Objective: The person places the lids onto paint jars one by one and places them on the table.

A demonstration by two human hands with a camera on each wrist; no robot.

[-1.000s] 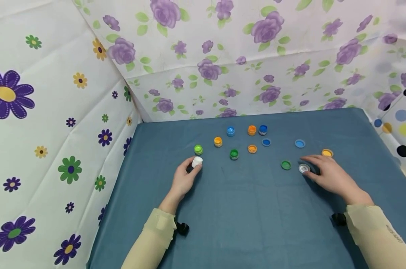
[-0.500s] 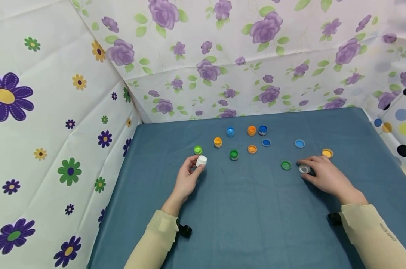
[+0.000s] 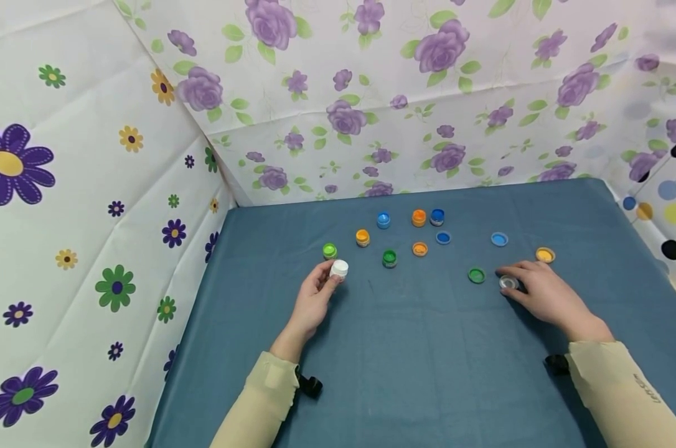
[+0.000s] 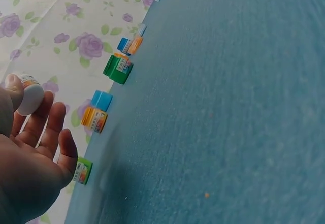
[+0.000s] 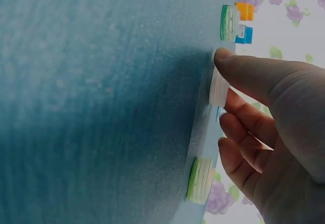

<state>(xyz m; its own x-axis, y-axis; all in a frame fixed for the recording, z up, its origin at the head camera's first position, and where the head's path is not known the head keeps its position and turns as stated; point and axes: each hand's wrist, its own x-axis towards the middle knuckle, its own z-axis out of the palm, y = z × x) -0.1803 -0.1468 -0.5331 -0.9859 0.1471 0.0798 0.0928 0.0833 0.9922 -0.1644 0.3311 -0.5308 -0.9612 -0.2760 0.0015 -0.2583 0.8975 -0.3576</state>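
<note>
My left hand (image 3: 311,300) holds a small white paint jar (image 3: 340,269) between thumb and fingers, raised off the cloth. In the left wrist view, this white jar (image 4: 31,96) is tilted and its label partly shows. A light green paint jar (image 3: 329,251) stands just behind that hand. Over on the right, my right hand (image 3: 545,295) has its thumb and fingers at either side of a clear whitish lid (image 3: 508,283). The right wrist view shows the lid (image 5: 219,88) pinched at its rim, close to the cloth. A green lid (image 3: 476,275) lies left of it.
Open jars stand farther back: yellow-orange (image 3: 363,238), dark green (image 3: 389,259), light blue (image 3: 383,219), orange (image 3: 419,217) and dark blue (image 3: 437,216). Lids lie around: orange (image 3: 419,249), dark blue (image 3: 443,238), light blue (image 3: 499,239), yellow (image 3: 545,254). Flowered sheets hang behind the blue cloth (image 3: 405,361).
My left hand has moved a little to the right with the white jar. The right hand has shifted slightly left, its fingers now at the clear lid's edges.
</note>
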